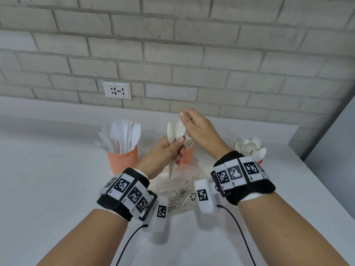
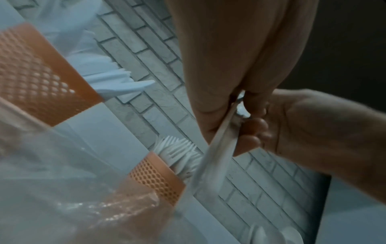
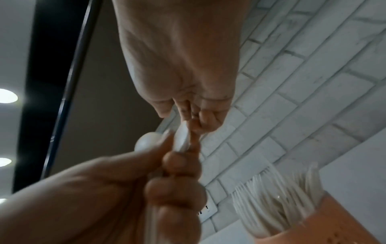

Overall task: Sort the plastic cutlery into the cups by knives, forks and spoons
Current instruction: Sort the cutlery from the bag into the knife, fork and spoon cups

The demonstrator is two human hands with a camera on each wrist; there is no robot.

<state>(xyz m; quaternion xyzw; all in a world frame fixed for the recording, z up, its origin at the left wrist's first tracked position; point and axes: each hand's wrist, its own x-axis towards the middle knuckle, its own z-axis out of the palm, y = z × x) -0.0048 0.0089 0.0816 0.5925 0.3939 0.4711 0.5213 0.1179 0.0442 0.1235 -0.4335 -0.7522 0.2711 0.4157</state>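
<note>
White spoons (image 1: 173, 135) are gripped by the left hand (image 1: 166, 150); the right hand (image 1: 199, 131) pinches one bowl.

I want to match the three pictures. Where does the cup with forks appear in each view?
Head: cup with forks, centre, mostly hidden behind the left hand.
Left wrist: lower centre, forks sticking out.
Right wrist: bottom right corner.
Shared landmark: the brick wall behind it.

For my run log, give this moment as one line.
left hand: grips spoons | right hand: pinches top spoon | spoon cup: far right
</note>
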